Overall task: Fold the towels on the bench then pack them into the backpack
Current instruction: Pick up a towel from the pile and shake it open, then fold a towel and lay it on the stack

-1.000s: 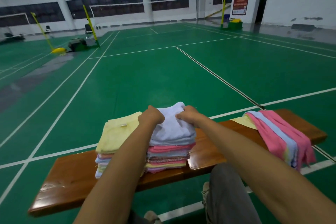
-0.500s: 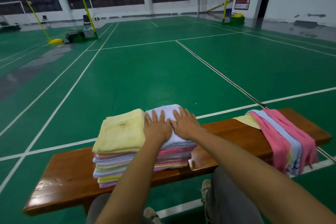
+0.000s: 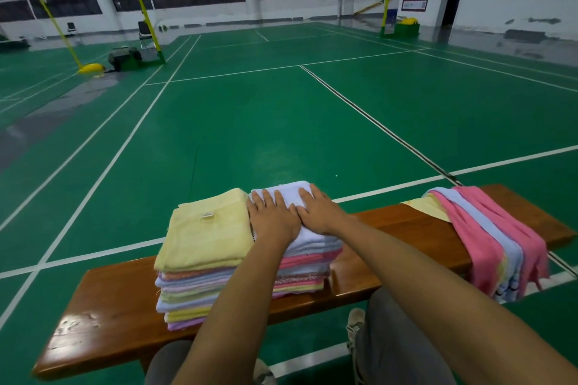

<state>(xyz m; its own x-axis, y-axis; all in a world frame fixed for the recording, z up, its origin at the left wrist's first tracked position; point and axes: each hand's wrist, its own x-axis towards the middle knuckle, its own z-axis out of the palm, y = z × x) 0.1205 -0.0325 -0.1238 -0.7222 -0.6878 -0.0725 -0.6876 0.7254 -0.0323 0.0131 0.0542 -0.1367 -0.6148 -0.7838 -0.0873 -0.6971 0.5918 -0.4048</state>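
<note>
Two stacks of folded towels stand side by side on the brown wooden bench [image 3: 103, 325]. The left stack is topped by a pale yellow towel [image 3: 206, 234]. A folded white towel [image 3: 291, 194] tops the right stack. My left hand [image 3: 270, 217] and my right hand [image 3: 319, 211] lie flat on that white towel, fingers spread, pressing down. Unfolded pink, light blue and yellow towels [image 3: 491, 237] hang over the bench's right end. No backpack is in view.
The bench stands on a green badminton court. My knees and a shoe [image 3: 355, 320] show below the bench's near edge. Net posts, a yellow base [image 3: 90, 68] and a chair [image 3: 144, 31] stand far off at the back.
One second ago both hands were gripping the bunched white towel on the right stack. They have since opened and now rest flat on it, and the towel lies flattened.
</note>
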